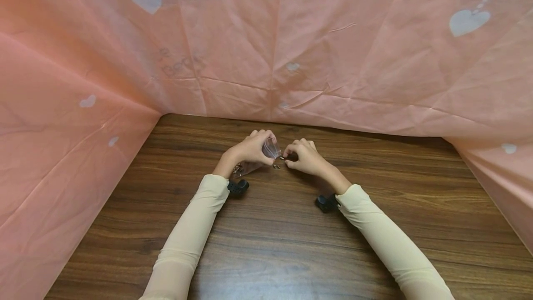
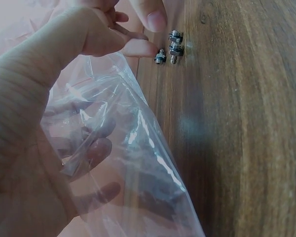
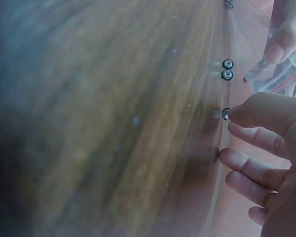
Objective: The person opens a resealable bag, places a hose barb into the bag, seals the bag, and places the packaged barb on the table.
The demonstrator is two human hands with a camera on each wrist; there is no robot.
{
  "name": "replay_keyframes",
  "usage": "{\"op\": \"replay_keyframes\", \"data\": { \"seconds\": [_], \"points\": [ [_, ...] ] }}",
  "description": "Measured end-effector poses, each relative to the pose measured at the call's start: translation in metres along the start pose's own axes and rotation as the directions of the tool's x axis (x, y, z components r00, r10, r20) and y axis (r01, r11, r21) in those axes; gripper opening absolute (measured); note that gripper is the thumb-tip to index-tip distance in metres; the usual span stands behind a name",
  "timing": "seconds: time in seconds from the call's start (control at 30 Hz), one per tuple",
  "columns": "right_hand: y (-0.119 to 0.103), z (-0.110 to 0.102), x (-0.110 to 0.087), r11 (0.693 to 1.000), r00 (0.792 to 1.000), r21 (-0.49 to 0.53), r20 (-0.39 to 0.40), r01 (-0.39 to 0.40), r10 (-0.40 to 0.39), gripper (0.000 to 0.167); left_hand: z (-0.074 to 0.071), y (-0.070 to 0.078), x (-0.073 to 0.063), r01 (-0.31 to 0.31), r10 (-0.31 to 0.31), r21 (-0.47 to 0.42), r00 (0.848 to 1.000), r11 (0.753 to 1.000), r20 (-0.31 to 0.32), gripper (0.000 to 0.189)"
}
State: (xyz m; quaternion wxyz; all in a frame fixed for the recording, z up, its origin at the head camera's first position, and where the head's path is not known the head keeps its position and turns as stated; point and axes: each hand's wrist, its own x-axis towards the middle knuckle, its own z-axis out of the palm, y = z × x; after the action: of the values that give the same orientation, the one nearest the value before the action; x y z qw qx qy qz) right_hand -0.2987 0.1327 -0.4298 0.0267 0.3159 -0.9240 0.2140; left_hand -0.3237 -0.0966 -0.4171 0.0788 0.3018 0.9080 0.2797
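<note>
My left hand (image 1: pixel 255 148) holds a clear plastic bag (image 2: pixel 133 128) by its mouth, thumb on the near side and fingers behind it. Several small metal fittings (image 1: pixel 238 169) lie in the bag's far end by my left wrist. At the thumb and index fingertips of my right hand (image 1: pixel 306 157) is one small metal fitting (image 3: pixel 226 114), pinched at its edge; its far side is hidden. A pair of loose fittings (image 3: pixel 227 69) sits on the wood between the hands, just below the left thumb in the head view.
The brown wood-grain table (image 1: pixel 266 244) is glossy and shows faint reflections. Pink cloth (image 1: pixel 354 59) with white hearts rises behind and to both sides. Black wrist cameras (image 1: pixel 238 187) sit below each hand at the sleeve cuffs.
</note>
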Motion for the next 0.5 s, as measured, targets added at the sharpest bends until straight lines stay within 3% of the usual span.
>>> {"op": "replay_keyframes", "data": {
  "seconds": [0.5],
  "points": [
    [-0.003, -0.0005, -0.0004, 1.0, 1.0, 0.004, 0.012, -0.005, 0.005, 0.015, 0.0011, 0.0012, -0.0005, 0.001, -0.001, 0.01, 1.0, 1.0, 0.006, 0.052]
  ]
}}
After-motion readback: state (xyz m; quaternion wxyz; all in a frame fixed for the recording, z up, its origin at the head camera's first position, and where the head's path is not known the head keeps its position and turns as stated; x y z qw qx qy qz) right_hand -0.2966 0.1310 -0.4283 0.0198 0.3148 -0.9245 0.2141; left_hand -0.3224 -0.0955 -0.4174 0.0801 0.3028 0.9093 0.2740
